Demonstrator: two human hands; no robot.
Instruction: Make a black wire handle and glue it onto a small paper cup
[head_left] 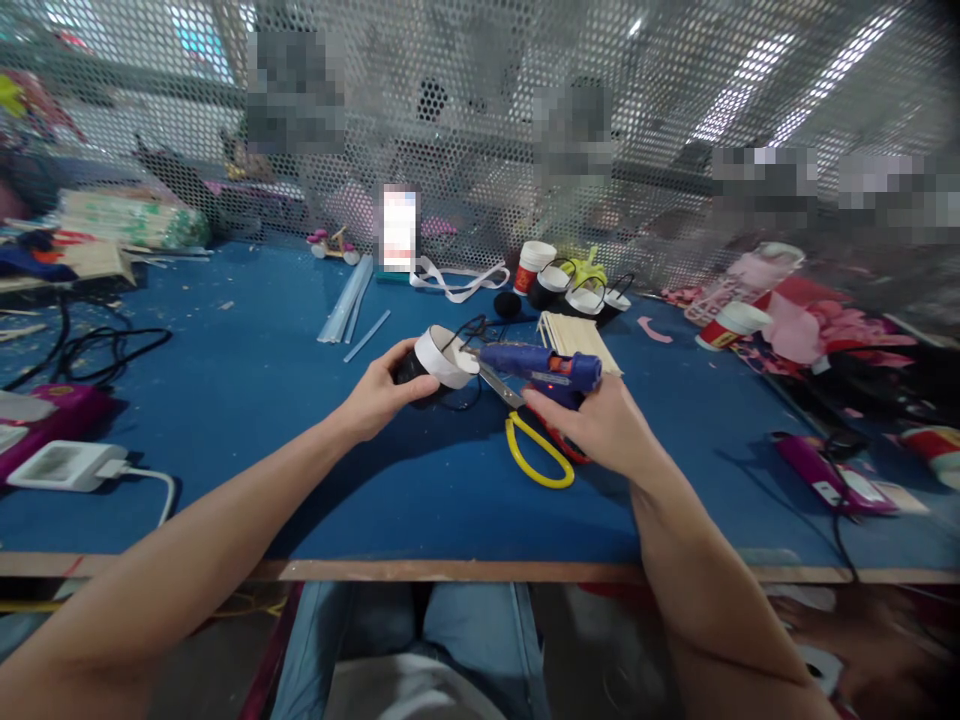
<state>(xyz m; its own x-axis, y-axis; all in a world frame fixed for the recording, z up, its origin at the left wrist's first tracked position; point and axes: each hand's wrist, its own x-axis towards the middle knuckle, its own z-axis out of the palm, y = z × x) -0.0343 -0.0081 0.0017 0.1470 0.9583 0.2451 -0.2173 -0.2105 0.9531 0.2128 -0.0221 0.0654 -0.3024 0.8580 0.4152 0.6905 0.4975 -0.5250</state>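
My left hand (pixel 379 395) grips a paper cup (pixel 435 362) lying on its side, black at the base with a white band near the rim, just above the blue table (pixel 262 400). My right hand (pixel 592 425) holds a blue glue gun (pixel 544 368) with a small red light lit. Its nozzle points left and touches the cup's white rim. Yellow-handled scissors (pixel 532 445) lie on the table just below the gun, partly hidden by my right hand. A black cord runs behind the cup.
Wooden sticks (pixel 581 340) lie behind the gun. Cups and white-banded pieces (pixel 570 280) stand by the mesh wall. Clear glue sticks (pixel 349 305) lie at the back left. A white charger (pixel 67 465) and cables sit at left, a pink glue gun (pixel 825 475) at right.
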